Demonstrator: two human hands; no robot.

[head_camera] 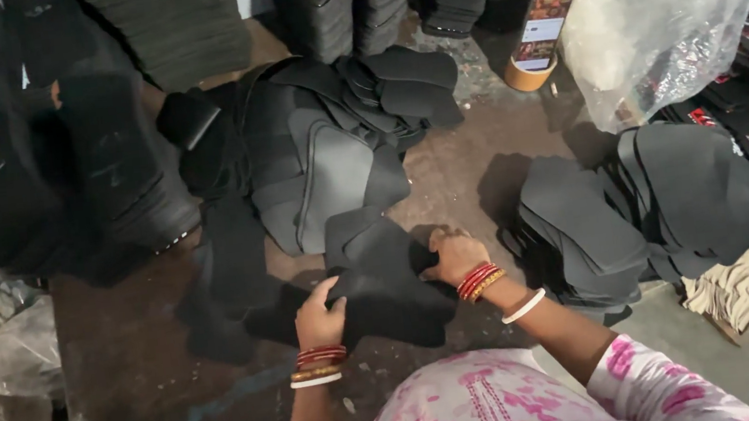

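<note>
Gripping: both hands on one black foam piece (384, 285), which lies flat on the brown work surface (150, 400) right in front of the person.
Left hand: the left hand (318, 320) clamps down on the near left edge of the piece, fingers curled over it, red and gold bangles at the wrist.
Right hand: the right hand (456, 254) is closed on the far right edge, knuckles up, pinching the same sheet; red bangles and a white one sit further up the arm.
Just behind: a fanned heap of dark grey cut pieces (329, 149) spreads out beyond the held piece, near it.
To the right: stacks of black foam cut-outs (641, 206) lean together, close beside the right hand.
Far edge: a phone (543, 28) is propped on a tape roll (527, 76), next to a crumpled clear plastic bag (654, 5).
Far left: tall black piles (36, 166), blurred.
Near edge: the person's pink floral sleeve (653, 386).
</note>
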